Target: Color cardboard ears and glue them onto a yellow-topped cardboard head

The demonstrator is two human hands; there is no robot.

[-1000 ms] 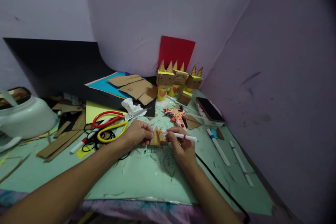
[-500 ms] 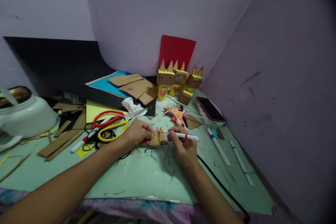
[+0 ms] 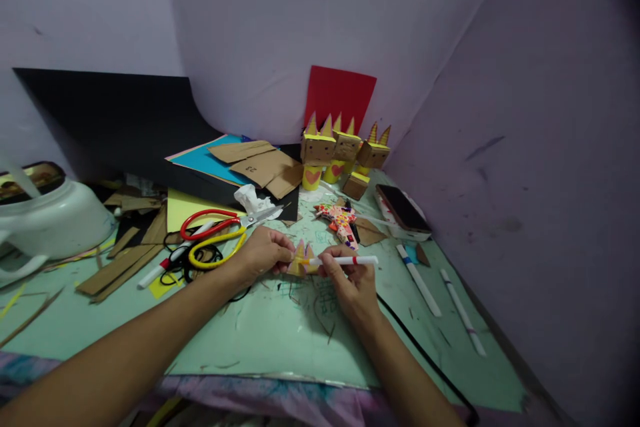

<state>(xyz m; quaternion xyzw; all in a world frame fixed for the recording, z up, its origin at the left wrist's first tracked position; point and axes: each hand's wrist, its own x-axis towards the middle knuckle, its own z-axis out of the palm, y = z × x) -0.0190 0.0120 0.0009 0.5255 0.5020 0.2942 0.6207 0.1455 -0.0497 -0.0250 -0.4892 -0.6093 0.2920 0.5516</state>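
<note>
My left hand (image 3: 267, 255) pinches the left edge of a small pointed cardboard piece (image 3: 299, 265), yellowish with purple along its edges. In my right hand (image 3: 349, 278) is a white marker (image 3: 357, 260) with a red band, held nearly level. Its orange tip points left and lies over the cardboard piece; whether it touches is too small to tell. Just left of my left hand are scissors (image 3: 215, 259) with red and yellow handles. Beyond my hands lies a glue gun (image 3: 340, 219) covered in a bright pattern.
Cardboard figures (image 3: 320, 150) with pointed horns stand at the back before a red sheet (image 3: 340, 97). A phone (image 3: 403, 207) and two markers (image 3: 420, 282) lie to the right. Cardboard strips (image 3: 120, 273) and a white pot (image 3: 60, 220) are on the left. A black cable (image 3: 425, 353) crosses the front right.
The marker tip has moved down the cardboard piece, and the marker lies more level. My left hand keeps its hold on the piece. The whole view has shifted slightly.
</note>
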